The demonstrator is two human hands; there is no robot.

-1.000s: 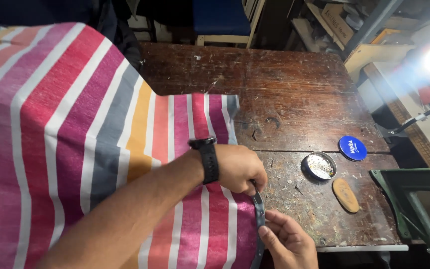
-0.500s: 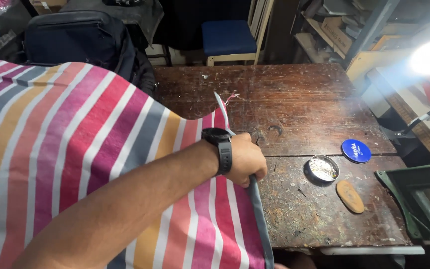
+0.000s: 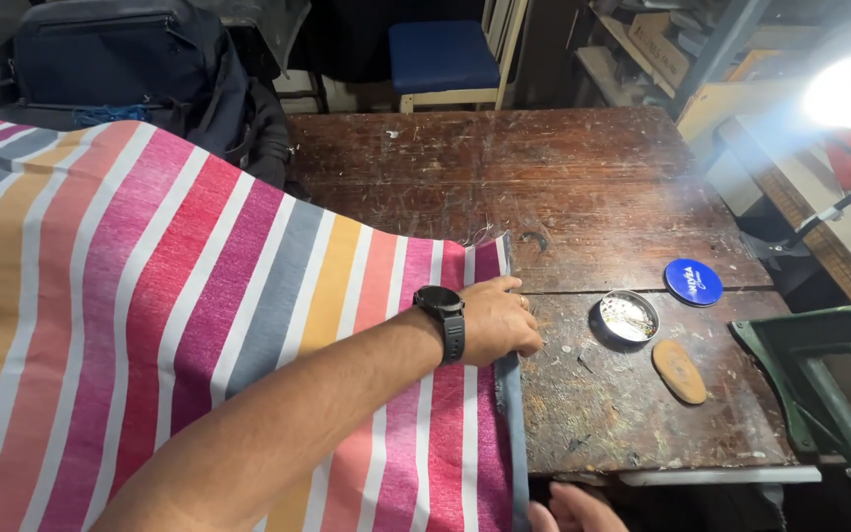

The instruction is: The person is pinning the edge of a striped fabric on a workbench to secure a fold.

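The left hand (image 3: pixel 500 323) lies fingers-down on the edge of the striped fabric (image 3: pixel 199 325), pinching the grey edging strip (image 3: pixel 510 414) against the worn wooden table (image 3: pixel 563 187), seemingly to hold that hem flat and straight. The right hand (image 3: pixel 568 509) barely shows at the bottom edge near the strip's lower end, and I cannot tell whether it grips anything. An open round tin (image 3: pixel 628 317), its blue lid (image 3: pixel 694 282) and a tan oval piece (image 3: pixel 680 371) sit well clear to the side.

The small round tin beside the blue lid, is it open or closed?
Open. The round tin shows its shiny inside with small bits in it, and the blue lid lies apart from it on the wooden table.
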